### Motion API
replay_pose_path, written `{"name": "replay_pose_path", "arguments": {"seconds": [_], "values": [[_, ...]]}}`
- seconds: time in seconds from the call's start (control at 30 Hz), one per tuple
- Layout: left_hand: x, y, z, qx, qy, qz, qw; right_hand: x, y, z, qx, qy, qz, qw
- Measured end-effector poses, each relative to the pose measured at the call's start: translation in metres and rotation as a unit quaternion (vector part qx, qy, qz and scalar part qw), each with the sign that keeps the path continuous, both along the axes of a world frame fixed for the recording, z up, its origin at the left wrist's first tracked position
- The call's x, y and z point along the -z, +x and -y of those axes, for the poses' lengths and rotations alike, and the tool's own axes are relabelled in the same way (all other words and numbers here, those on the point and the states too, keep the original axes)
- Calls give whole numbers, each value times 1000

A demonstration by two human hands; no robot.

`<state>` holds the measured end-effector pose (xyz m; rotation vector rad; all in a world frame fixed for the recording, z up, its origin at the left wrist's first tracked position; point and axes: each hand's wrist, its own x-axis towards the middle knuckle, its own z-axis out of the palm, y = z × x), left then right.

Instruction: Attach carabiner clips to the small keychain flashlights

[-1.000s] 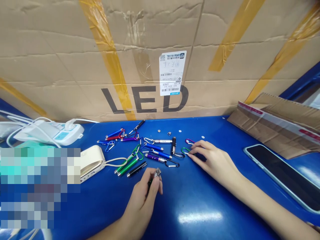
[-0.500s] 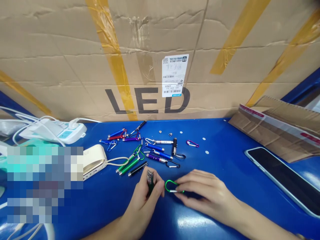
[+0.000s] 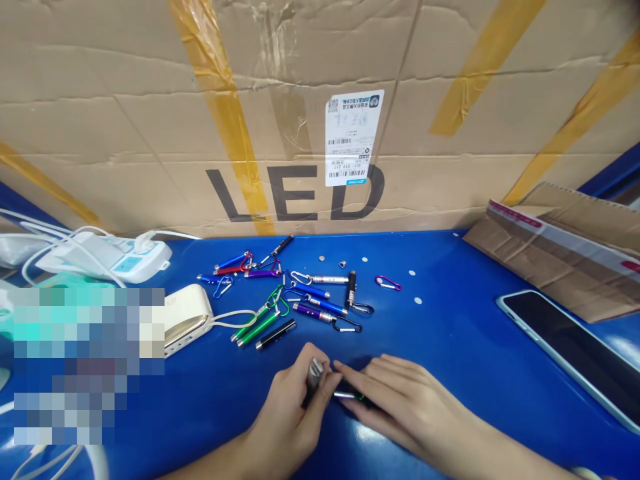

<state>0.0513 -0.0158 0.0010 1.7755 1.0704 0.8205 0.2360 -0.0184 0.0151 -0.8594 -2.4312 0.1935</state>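
Note:
My left hand (image 3: 293, 403) is closed around a slim penlight (image 3: 315, 371); its silver end points up between thumb and fingers, and the rest is hidden in the grip. In my right hand (image 3: 407, 400), the fingers pinch a green carabiner (image 3: 349, 395), of which mainly the silver gate shows. The right fingertips meet the left ones beside the penlight. Just beyond the hands lie a black penlight (image 3: 276, 335), green penlights (image 3: 259, 329) with a clip, and a purple penlight (image 3: 313, 312) with a black carabiner (image 3: 348, 325).
More penlights and clips cluster behind, with a pink carabiner (image 3: 389, 283) and small pale discs (image 3: 418, 301) to their right. At left are a white power bank (image 3: 187, 317) and a power strip (image 3: 150, 260). A phone (image 3: 575, 360) and cardboard tray (image 3: 530, 267) lie right; a large carton (image 3: 425, 193) stands behind.
The right hand has moved left with the green carabiner, up against the left hand's fingers. The left hand has shifted slightly right, and the penlight's silver end is more exposed.

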Motion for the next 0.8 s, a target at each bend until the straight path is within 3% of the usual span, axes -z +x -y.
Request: {"name": "replay_pose_path", "arguments": {"seconds": [0.17,0.4,0.7,0.8], "values": [[3,0,2,16,70,-18,997,6,-7,2,8,41,25,999],[2,0,2,-5,118,-30,993,5,-5,1,-12,-68,2,998],[3,0,4,9,59,-29,998,4,-5,-1,-17,-134,-46,990],[0,1,3,7,43,-41,998,3,-3,-3,10,-151,-80,985]]}}
